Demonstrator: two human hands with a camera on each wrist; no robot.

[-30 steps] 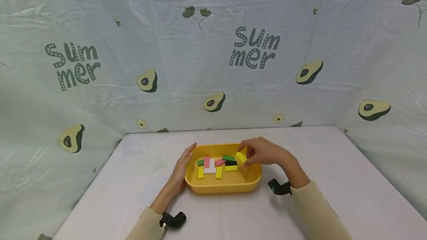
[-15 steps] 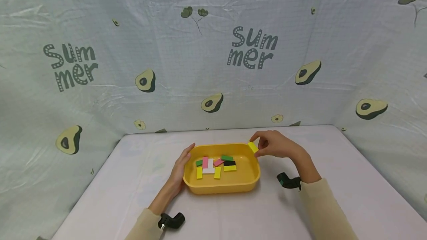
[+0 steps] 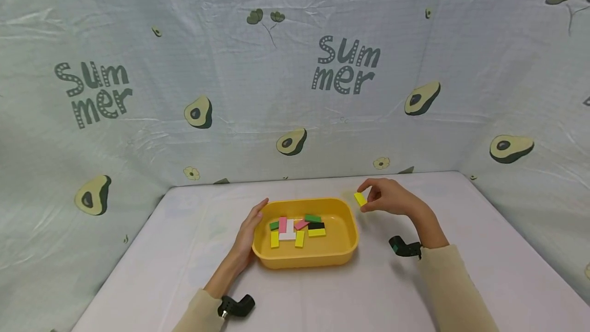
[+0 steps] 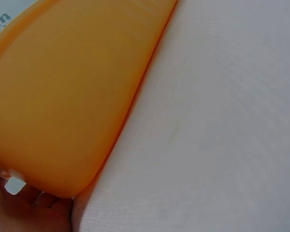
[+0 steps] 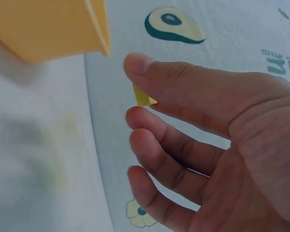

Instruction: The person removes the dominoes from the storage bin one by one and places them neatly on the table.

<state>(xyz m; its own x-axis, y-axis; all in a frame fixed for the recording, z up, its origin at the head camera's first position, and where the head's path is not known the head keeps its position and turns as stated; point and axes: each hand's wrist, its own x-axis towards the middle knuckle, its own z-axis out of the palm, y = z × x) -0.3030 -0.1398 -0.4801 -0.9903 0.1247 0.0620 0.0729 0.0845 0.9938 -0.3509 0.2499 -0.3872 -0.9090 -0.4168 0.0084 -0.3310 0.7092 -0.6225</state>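
Thumb and index finger of my right hand point(image 3: 391, 196) pinch a yellow block point(image 3: 360, 199) in the air just beyond the right rim of a yellow plastic tub point(image 3: 306, 261). In the right wrist view most of that block point(image 5: 143, 96) is hidden behind the thumb, and the other fingers are loosely bent. Against the tub's left wall lies my left hand point(image 3: 246, 235), its fingers stretched along the side. The left wrist view shows those fingers point(image 4: 41, 203) touching the tub's outer wall point(image 4: 72, 106). Inside the tub lie several small blocks, among them a black block point(image 3: 316, 226) and a pink block point(image 3: 282, 225).
A white cloth point(image 3: 295, 298) covers the table. Behind it hangs a patterned sheet point(image 3: 239, 81) with printed avocados and lettering, which also runs down both sides. Black wrist cameras sit on the left wrist point(image 3: 237, 306) and the right wrist point(image 3: 404, 247).
My right hand has lifted the yellow block from over the tub's interior, across the right rim, to a spot outside it. The left hand stays at the tub's side.
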